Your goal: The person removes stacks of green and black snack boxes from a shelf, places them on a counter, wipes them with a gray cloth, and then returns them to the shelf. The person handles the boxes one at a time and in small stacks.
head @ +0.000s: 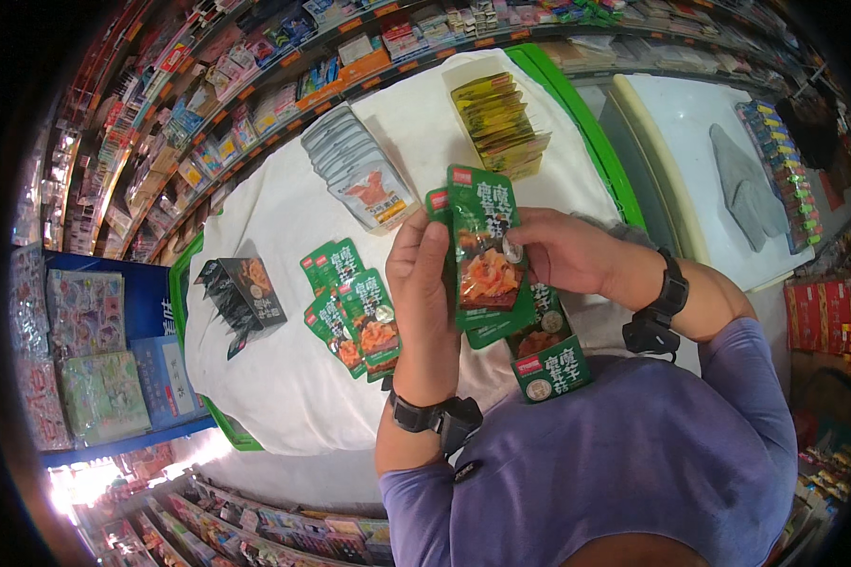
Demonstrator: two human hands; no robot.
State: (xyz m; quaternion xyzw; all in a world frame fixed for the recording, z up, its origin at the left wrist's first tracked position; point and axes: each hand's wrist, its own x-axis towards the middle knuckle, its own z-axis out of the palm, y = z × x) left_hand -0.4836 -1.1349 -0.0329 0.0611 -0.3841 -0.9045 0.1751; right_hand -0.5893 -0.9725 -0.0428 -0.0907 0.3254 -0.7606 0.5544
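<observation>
Two or more green snack pouches [489, 262] are held up in front of me, overlapping. My left hand [420, 273] grips their left side, thumb in front. On their right edge, my right hand [571, 248] pinches the front pouch. Below them, close to my body, stands a green display box [554, 375] with at least one pouch showing inside; my hands and the held pouches hide part of it. Several more green pouches [354, 319] lie in a loose overlapping pile on the white cloth, left of my left hand.
The white cloth [255, 397] covers a green-rimmed table [574, 120]. On it stand a box of yellow packets [500, 120], a box of grey-white packets [362, 170] and a black display box [245, 298]. A grey cloth [748, 191] lies on a white-topped surface at right. Stocked shelves [269, 78] surround the table.
</observation>
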